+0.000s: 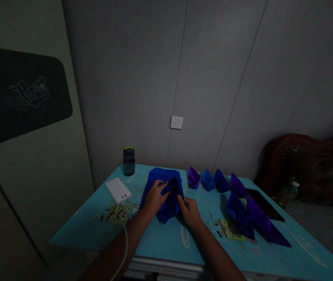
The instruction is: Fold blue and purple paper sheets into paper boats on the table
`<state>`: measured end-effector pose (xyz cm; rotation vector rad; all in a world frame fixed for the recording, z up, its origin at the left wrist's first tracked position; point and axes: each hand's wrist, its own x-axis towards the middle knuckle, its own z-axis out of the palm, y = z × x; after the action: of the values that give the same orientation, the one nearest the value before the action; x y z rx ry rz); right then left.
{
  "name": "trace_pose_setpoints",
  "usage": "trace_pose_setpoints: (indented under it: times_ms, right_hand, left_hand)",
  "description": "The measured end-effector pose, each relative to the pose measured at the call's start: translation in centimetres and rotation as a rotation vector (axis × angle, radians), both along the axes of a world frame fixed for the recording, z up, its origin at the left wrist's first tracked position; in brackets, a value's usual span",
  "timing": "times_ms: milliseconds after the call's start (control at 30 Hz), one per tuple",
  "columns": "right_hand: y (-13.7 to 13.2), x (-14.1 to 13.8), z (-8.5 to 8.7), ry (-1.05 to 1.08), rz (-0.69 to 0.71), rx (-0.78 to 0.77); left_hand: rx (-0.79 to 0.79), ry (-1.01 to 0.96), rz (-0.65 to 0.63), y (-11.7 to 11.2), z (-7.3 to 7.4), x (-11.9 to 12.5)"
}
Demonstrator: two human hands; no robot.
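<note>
A large sheet of dark blue paper (164, 180), partly folded, lies on the light blue table (160, 246). My left hand (154, 198) rests on its left half, fingers bent and pressing a fold. My right hand (190, 210) pinches the paper's right lower edge. Both hands touch the paper. Further right, several folded paper boats stand in a row: a purple one (193, 177), two blue ones (207, 179) (221, 180), another purple one (237, 185). Two bigger boats sit nearer, one blue (239, 215), one purple (264, 223).
A white power bank (118, 190) with a cable lies left of the paper. A dark jar (129, 160) stands at the table's back left corner. A black tablet (264, 203) lies at the right. A wall socket (177, 122) is above. A dark wooden headboard (309, 164) stands right.
</note>
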<state>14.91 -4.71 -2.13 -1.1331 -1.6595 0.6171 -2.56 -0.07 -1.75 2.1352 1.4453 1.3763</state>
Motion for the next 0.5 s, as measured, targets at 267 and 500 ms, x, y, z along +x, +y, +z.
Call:
trace_pose_setpoints:
  times_ms: [267,500]
  right_hand:
    - [0.0,0.1,1.0,0.118,-0.018,-0.020]
    - [1.1,1.7,1.2,0.476,-0.233,-0.087]
  left_hand:
    - [-0.023,-0.166,-0.038,0.3,0.4,0.0]
    - [-0.246,-0.576,-0.134,1.3,-0.4,-0.5]
